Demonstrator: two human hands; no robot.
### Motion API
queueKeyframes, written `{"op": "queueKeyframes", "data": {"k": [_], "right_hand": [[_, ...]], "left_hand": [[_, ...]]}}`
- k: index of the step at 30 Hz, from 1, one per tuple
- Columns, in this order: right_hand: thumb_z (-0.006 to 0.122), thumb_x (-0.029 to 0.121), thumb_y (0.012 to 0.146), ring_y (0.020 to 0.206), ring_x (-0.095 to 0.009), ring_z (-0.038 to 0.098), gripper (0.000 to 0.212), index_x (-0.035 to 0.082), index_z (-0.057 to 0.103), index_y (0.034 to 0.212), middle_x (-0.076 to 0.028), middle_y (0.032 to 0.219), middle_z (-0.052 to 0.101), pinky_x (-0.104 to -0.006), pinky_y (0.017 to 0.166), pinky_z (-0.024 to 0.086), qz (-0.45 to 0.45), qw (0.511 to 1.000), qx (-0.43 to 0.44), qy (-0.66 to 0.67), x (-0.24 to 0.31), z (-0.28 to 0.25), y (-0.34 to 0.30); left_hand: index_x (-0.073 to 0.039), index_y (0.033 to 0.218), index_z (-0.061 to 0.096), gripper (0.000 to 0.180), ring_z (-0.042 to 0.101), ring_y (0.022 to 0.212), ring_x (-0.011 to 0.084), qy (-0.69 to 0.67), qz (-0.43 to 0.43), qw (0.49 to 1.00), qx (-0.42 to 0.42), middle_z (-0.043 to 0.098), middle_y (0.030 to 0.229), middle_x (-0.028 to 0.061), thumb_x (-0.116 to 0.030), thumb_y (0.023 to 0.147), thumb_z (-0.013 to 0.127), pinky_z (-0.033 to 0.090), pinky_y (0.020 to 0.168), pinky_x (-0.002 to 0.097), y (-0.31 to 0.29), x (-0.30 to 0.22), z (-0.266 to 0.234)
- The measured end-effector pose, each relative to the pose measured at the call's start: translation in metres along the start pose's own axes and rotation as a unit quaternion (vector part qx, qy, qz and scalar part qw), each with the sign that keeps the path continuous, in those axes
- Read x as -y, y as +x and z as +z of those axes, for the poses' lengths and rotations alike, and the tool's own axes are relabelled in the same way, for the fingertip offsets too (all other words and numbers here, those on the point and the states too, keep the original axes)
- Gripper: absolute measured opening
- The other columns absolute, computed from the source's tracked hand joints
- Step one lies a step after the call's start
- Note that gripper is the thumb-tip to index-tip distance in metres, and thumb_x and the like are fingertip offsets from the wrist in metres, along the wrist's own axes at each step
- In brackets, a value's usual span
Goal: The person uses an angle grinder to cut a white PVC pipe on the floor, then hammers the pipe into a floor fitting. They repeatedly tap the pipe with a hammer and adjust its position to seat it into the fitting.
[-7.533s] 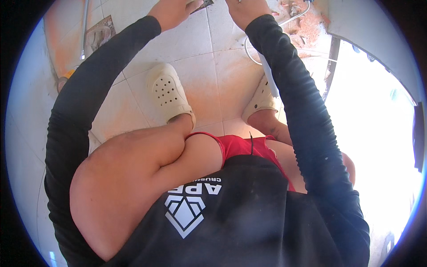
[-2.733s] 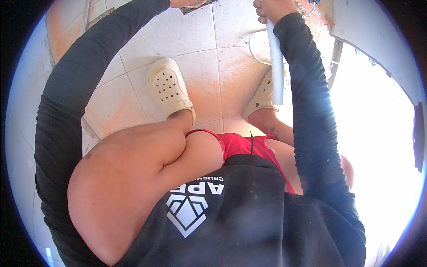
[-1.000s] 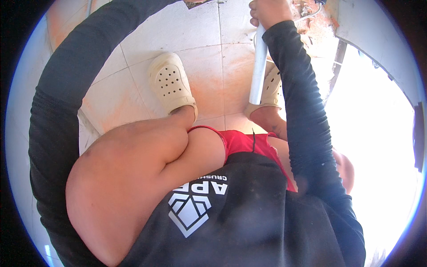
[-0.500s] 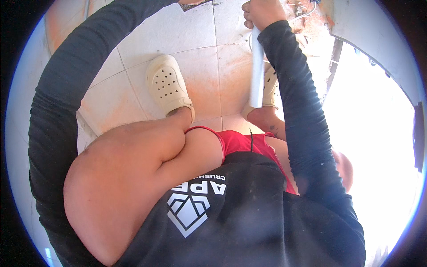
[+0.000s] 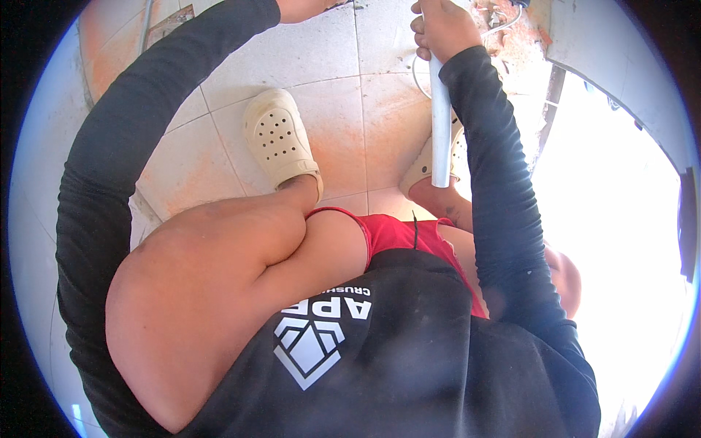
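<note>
The white plastic pipe [image 5: 440, 124] is kept plumb over the tiled floor [image 5: 321, 58], above a cream perforated clog [image 5: 280, 139]. Farther out, the right hand [image 5: 440, 29] is clamped around its top. The left hand [image 5: 307, 7] is cropped; its grip cannot be told. No containers are seen.
</note>
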State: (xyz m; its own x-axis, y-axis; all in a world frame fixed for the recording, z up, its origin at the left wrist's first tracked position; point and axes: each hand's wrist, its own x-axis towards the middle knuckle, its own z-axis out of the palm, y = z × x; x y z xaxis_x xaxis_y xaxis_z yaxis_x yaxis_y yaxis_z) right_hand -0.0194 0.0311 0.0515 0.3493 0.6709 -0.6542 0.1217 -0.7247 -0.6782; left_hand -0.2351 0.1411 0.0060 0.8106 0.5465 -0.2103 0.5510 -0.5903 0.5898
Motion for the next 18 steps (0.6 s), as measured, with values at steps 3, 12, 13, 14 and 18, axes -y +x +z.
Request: {"op": "queueKeyframes", "data": {"k": [3,12,13,14,18], "right_hand": [[0.052,0.053,0.105,0.042,-0.014,0.048,0.054,0.000,0.060,0.097,-0.003,0.060,0.049,-0.0329,0.039,0.041,-0.005,1.000,0.005,-0.012,-0.001,-0.001,-0.002],[0.049,0.051,0.106,0.040,-0.016,0.047,0.052,0.001,0.060,0.095,-0.003,0.059,0.049,-0.0349,0.038,0.042,-0.016,0.998,0.012,-0.055,-0.006,0.010,0.012],[0.049,0.051,0.106,0.040,-0.016,0.047,0.052,0.001,0.060,0.094,-0.003,0.059,0.049,-0.0350,0.038,0.042,-0.017,0.998,0.012,-0.052,-0.006,0.011,0.015],[0.049,0.051,0.106,0.040,-0.016,0.047,0.052,0.001,0.059,0.094,-0.003,0.059,0.049,-0.0351,0.038,0.042,-0.017,0.999,0.016,-0.049,-0.007,0.011,0.017],[0.049,0.053,0.106,0.041,-0.015,0.046,0.054,0.001,0.059,0.096,-0.002,0.059,0.048,-0.0342,0.038,0.041,-0.004,0.998,-0.040,0.047,-0.008,0.012,0.018]], "left_hand": [[-0.003,0.106,0.070,0.022,0.070,0.095,0.0432,0.019,0.055,0.998,-0.038,0.072,0.099,0.0234,-0.021,0.095,0.062,0.054,0.083,0.0524,0.008,-0.001,0.002],[-0.004,0.096,0.075,0.024,0.074,0.086,0.0411,0.110,-0.049,0.985,0.121,0.074,0.089,0.0231,-0.024,0.092,0.063,0.056,0.076,0.0516,0.037,-0.008,-0.008],[-0.004,0.094,0.076,0.023,0.074,0.084,0.0405,0.101,-0.037,0.988,0.113,0.074,0.087,0.0229,-0.023,0.092,0.063,0.057,0.075,0.0511,0.037,-0.008,-0.008],[-0.004,0.093,0.076,0.023,0.074,0.083,0.0398,0.093,-0.027,0.990,0.105,0.074,0.085,0.0228,-0.023,0.091,0.063,0.057,0.074,0.0507,0.037,-0.008,-0.008],[-0.004,0.087,0.076,0.024,0.075,0.077,0.0378,0.102,-0.063,0.983,0.142,0.073,0.078,0.0213,-0.023,0.091,0.063,0.057,0.070,0.0494,0.041,-0.006,-0.009]]}}
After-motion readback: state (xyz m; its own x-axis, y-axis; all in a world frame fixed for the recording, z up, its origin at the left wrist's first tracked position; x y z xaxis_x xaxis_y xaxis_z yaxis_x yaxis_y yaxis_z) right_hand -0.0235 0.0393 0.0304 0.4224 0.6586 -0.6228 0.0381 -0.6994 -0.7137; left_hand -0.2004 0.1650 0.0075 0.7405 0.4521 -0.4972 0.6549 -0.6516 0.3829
